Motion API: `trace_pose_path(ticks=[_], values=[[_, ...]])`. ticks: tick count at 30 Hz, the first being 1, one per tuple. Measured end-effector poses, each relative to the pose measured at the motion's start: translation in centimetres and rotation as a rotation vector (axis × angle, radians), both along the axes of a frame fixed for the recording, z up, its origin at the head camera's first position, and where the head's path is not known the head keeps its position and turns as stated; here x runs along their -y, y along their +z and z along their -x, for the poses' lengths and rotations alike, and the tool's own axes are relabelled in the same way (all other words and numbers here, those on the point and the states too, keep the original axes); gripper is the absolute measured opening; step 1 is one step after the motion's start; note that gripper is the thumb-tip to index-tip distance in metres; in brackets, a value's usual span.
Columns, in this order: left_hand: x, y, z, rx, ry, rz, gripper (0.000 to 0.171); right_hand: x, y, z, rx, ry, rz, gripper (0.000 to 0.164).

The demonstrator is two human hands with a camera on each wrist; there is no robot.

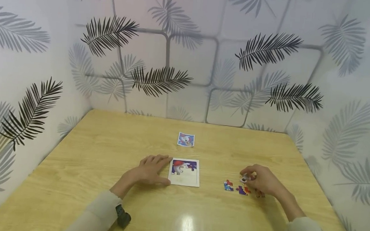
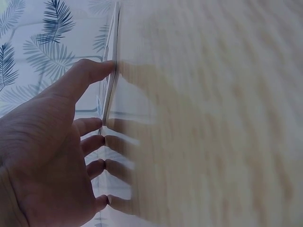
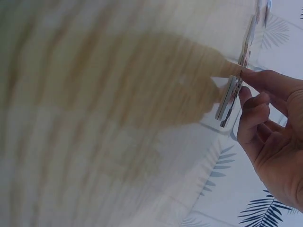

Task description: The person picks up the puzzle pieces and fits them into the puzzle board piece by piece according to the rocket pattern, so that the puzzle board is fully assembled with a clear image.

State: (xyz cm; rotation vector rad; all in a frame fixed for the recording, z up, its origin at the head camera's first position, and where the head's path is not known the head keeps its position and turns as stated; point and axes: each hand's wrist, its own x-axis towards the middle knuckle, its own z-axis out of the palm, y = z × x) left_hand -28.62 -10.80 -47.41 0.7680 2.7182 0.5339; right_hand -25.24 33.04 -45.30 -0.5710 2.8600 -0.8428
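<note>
In the head view a square puzzle board (image 1: 183,182) with a white border lies on the table, with joined pieces along its top and upper left. My left hand (image 1: 151,169) rests at its left side, fingers spread; in the left wrist view the thumb (image 2: 100,71) touches the board's edge and the other fingertips meet the table. My right hand (image 1: 262,180) is over the loose pieces at the right, pinching a puzzle piece (image 1: 244,178) with a white figure between thumb and forefinger. Beside it lie a blue-and-red puzzle piece (image 1: 228,186) and a purple-and-red one (image 1: 242,190). Other pieces are partly hidden under this hand.
A small picture card (image 1: 185,139) of a white character on blue lies behind the board. The light wooden table (image 1: 112,135) ends against a leaf-patterned wall covering (image 1: 189,58) at the back and both sides.
</note>
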Motion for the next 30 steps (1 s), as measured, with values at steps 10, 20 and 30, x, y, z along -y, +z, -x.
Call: trace_pose_path(ticks=[10, 20, 30], values=[[0.2, -0.7, 0.4, 0.000, -0.003, -0.027, 0.091, 0.3, -0.2, 0.3, -0.053, -0.015, -0.060, 0.027], [0.3, -1.3, 1.0, -0.003, -0.001, -0.022, 0.094, 1.3, 0.4, 0.7, -0.011, -0.057, 0.024, 0.032], [0.3, -1.1, 0.8, 0.007, 0.003, -0.033, 0.093, 2.5, 0.2, 0.9, -0.035, -0.019, 0.039, 0.034]])
